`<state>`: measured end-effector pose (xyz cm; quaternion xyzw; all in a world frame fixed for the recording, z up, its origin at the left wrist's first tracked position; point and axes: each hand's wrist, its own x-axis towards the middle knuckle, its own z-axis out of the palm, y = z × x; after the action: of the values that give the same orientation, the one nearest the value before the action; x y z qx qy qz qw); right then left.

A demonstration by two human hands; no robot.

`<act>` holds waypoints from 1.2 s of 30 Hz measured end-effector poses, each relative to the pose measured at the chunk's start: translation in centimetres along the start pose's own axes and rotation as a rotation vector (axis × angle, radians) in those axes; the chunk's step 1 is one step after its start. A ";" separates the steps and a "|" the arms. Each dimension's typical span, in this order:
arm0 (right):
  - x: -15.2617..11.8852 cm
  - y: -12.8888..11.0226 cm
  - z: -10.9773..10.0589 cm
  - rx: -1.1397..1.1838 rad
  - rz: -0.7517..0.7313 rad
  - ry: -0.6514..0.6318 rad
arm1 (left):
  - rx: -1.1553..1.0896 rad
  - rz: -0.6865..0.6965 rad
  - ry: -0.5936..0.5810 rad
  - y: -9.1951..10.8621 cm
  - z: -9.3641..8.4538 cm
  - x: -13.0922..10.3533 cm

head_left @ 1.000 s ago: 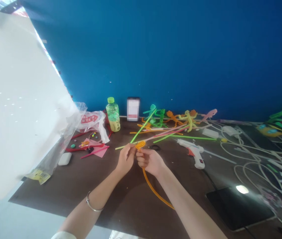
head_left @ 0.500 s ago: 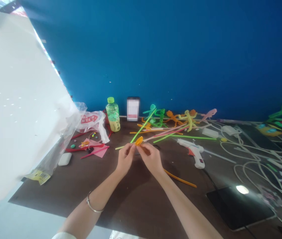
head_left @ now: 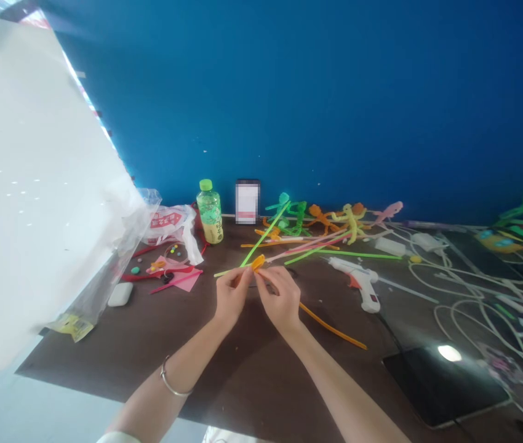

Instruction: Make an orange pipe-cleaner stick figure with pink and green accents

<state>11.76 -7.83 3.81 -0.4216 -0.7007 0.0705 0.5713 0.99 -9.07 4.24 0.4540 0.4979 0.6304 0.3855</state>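
Note:
Between my fingertips is a small looped piece of orange pipe cleaner [head_left: 258, 263]. My left hand [head_left: 232, 298] pinches it from the left, its fingers pressed together. My right hand [head_left: 280, 296] is closed on it from the right, fingertips nearly touching those of my left. An orange strand [head_left: 335, 332] runs out past my right hand onto the dark table [head_left: 252, 381]. Just beyond my hands lie green pipe cleaners [head_left: 266, 234] and pink ones [head_left: 310, 245].
Pipe-cleaner figures [head_left: 351, 223] stand along the blue wall beside a phone [head_left: 247, 202] and a green-capped bottle [head_left: 210, 212]. A glue gun [head_left: 358, 282], cables and a black tablet [head_left: 446, 384] lie right. Left are a white case [head_left: 120, 295] and plastic bags [head_left: 169, 224].
The orange loop has tipped slightly and sits a little lower at my fingertips. The fingers of my right hand have shifted, and the trailing orange strand has moved slightly.

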 end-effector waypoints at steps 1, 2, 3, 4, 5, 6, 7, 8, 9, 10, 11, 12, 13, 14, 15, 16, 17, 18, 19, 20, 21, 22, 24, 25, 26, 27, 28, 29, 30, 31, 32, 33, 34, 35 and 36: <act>-0.1 0.2 0.0 -0.061 -0.075 0.016 | -0.017 -0.015 -0.002 0.0 0.0 0.0; -0.1 0.4 -0.1 -0.121 -0.143 0.023 | -0.032 -0.034 -0.002 0.0 0.1 -0.1; -0.1 0.6 -0.3 -0.179 -0.208 0.025 | -0.048 -0.055 0.000 0.0 0.1 -0.1; -0.1 0.8 -0.5 -0.234 -0.271 0.023 | -0.066 -0.078 0.005 -0.1 0.2 -0.1; 0.0 0.9 -0.8 -0.287 -0.335 0.011 | -0.090 -0.109 0.009 -0.3 0.3 -0.1; 0.1 0.9 -1.1 -0.337 -0.403 -0.011 | -0.120 -0.144 0.012 -0.4 0.3 -0.1; 0.2 0.9 -1.4 -0.385 -0.471 -0.041 | -0.155 -0.182 0.014 -0.5 0.4 -0.1; 0.4 0.8 -1.7 -0.429 -0.533 -0.073 | -0.197 -0.225 0.015 -0.6 0.5 -0.1; 0.5 0.7 -1.9 -0.471 -0.581 -0.102 | -0.244 -0.270 0.013 -0.7 0.6 -0.1; 0.7 0.6 -2.0 -0.511 -0.610 -0.124 | -0.292 -0.313 0.008 -0.7 0.7 -0.1; 0.7 0.5 -2.1 -0.548 -0.619 -0.135 | -0.341 -0.350 0.002 -0.7 0.7 -0.1; 0.8 0.4 -2.0 -0.579 -0.611 -0.136 | -0.388 -0.383 -0.007 -0.7 0.8 -0.1; 0.8 0.4 -1.9 -0.603 -0.591 -0.135 | -0.435 -0.410 -0.019 -0.7 0.8 -0.1; 0.7 0.4 -1.7 -0.620 -0.567 -0.135 | -0.481 -0.425 -0.037 -0.7 0.8 -0.1; 0.6 0.5 -1.5 -0.628 -0.541 -0.137 | -0.524 -0.428 -0.062 -0.6 0.8 -0.1; 0.5 0.6 -1.3 -0.628 -0.515 -0.143 | -0.561 -0.425 -0.091 -0.7 0.9 -0.1; 0.4 0.8 -1.1 -0.622 -0.488 -0.147 | -0.590 -0.419 -0.121 -0.7 0.9 -0.1; 0.3 0.9 -0.9 -0.614 -0.460 -0.149 | -0.611 -0.413 -0.149 -0.8 0.9 -0.2; 0.2 1.1 -0.7 -0.604 -0.433 -0.148 | -0.622 -0.409 -0.172 -0.8 1.0 -0.3; 0.0 1.2 -0.6 -0.594 -0.409 -0.146 | -0.625 -0.407 -0.189 -0.9 1.0 -0.3; -0.1 1.3 -0.5 -0.586 -0.387 -0.145 | -0.622 -0.404 -0.196 -1.0 1.1 -0.4; -0.1 1.3 -0.4 -0.580 -0.368 -0.147 | -0.614 -0.400 -0.197 -1.1 1.1 -0.4; -0.2 1.2 -0.2 -0.571 -0.338 -0.148 | -0.587 -0.389 -0.182 -1.2 1.2 -0.5; -0.2 1.1 -0.1 -0.561 -0.318 -0.145 | -0.566 -0.383 -0.170 -1.3 1.2 -0.6; -0.2 1.1 0.0 -0.546 -0.291 -0.140 | -0.544 -0.375 -0.158 -1.3 1.2 -0.6; -0.2 0.9 0.0 -0.523 -0.253 -0.136 | -0.521 -0.365 -0.151 -1.4 1.2 -0.6; -0.2 0.8 0.1 -0.493 -0.204 -0.135 | -0.500 -0.351 -0.147 -1.4 1.2 -0.7; -0.2 0.7 0.1 -0.454 -0.139 -0.137 | -0.480 -0.335 -0.145 -1.4 1.2 -0.7; -0.2 0.6 0.1 -0.405 -0.058 -0.143 | -0.463 -0.319 -0.147 -1.4 1.2 -0.8; -0.1 0.5 0.1 -0.345 0.037 -0.154 | -0.449 -0.304 -0.150 -1.4 1.2 -0.8; -0.1 0.5 0.1 -0.271 0.144 -0.166 | -0.438 -0.290 -0.153 -1.5 1.2 -0.8; 0.0 0.4 0.2 -0.180 0.256 -0.179 | -0.430 -0.279 -0.157 -1.5 1.2 -0.8; 0.1 0.3 0.2 -0.073 0.364 -0.193 | -0.426 -0.266 -0.160 -1.5 1.2 -0.8; 0.2 0.2 0.2 0.050 0.464 -0.211 | -0.423 -0.253 -0.161 -1.6 1.2 -0.7; 0.3 0.2 0.3 0.181 0.554 -0.227 | -0.422 -0.238 -0.159 -1.6 1.2 -0.7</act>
<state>11.58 -7.44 3.80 -0.5332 -0.6094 0.3321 0.4838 2.45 -9.04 2.61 0.3497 0.3733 0.6328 0.5813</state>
